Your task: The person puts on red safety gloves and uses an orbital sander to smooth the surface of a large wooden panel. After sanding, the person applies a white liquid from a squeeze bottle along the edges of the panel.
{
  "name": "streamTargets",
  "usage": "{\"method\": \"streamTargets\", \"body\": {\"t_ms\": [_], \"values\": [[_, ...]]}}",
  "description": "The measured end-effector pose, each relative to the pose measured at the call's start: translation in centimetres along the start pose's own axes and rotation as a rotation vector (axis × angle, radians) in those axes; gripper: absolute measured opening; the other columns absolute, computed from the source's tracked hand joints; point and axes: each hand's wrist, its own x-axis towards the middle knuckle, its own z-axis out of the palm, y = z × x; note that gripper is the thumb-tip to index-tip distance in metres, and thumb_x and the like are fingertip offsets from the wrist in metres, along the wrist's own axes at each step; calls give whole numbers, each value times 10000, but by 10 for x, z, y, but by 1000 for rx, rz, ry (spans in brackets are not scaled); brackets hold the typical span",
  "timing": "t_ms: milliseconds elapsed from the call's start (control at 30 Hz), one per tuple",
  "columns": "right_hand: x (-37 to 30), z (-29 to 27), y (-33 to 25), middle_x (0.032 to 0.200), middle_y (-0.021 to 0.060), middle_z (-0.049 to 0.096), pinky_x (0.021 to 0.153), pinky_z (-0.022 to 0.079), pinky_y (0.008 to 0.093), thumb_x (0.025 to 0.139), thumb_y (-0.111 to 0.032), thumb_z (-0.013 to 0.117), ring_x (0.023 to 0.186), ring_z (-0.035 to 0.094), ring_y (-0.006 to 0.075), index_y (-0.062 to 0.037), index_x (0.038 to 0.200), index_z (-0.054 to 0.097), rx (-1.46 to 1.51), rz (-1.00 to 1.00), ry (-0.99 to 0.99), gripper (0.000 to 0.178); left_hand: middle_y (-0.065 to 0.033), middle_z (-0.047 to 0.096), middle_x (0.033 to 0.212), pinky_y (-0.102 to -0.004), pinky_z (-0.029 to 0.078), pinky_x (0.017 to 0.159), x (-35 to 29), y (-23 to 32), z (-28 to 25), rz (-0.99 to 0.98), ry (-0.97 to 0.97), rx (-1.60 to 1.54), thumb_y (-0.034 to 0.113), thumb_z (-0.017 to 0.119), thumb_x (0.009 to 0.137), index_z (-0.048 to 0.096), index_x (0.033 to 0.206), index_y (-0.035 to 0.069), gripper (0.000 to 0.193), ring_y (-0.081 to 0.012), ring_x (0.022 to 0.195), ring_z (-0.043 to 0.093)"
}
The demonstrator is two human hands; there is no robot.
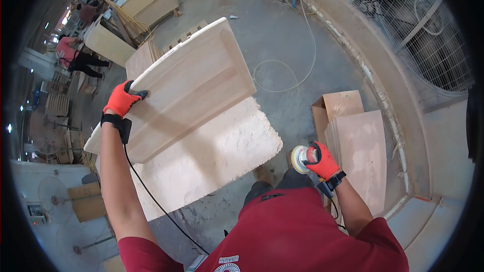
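My left hand [122, 100], in an orange glove with dark fingertips, grips the upper left edge of a large pale wooden panel [194, 78]. The panel is tilted up, and its lower long edge meets a whitish, rough-edged padded surface [212, 146]. At my right side, my right hand [322, 162], also in an orange glove, is closed around a small round sander [301, 159]. The sander's pale disc faces left and is apart from the panel. Black wristbands with cables sit on both wrists.
Curved thin wooden sheets [359, 153] are stacked at my right, beside an open wooden box form [343, 106]. A thin hose [313, 45] loops across the grey floor. Caged machinery [418, 25] stands far right. Another person [68, 53] works at the far left. Fans [55, 199] stand lower left.
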Motion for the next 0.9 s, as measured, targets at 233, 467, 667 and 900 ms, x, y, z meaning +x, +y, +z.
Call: {"method": "streamTargets", "body": {"t_ms": [233,467,667,900], "values": [[6,-2,10,1366,196,565,1081,473,442,683,-243,906,1279,563,370,-57,1428,497,10,-37,1,870,-153,747,954,-369,528,821,-13,13,-5,6,-31,52,233,858,735,729,1146,46,469,-262,861,690],[11,-20,-17,1360,194,571,1083,475,438,688,-248,896,1269,572,366,-54,1421,499,-67,1,-61,855,-156,749,972,-384,529,825,-36,36,-8,-80,-42,68,314,856,769,720,1183,69,500,-293,883,699],[14,-8,4,1392,216,564,1100,466,436,699,-283,910,1304,556,376,-35,1437,483,-46,-13,-49,888,-161,746,1021,-436,537,858,-85,36,-9,-25,-34,111,441,849,783,713,1156,123,509,-369,982,695],[14,-4,25,1351,186,588,1093,470,421,642,-253,915,1284,574,348,-41,1422,497,-101,-43,-48,911,-87,748,996,-408,536,817,-128,31,-4,-32,43,229,355,891,732,723,1099,148,454,-321,924,688]]}}
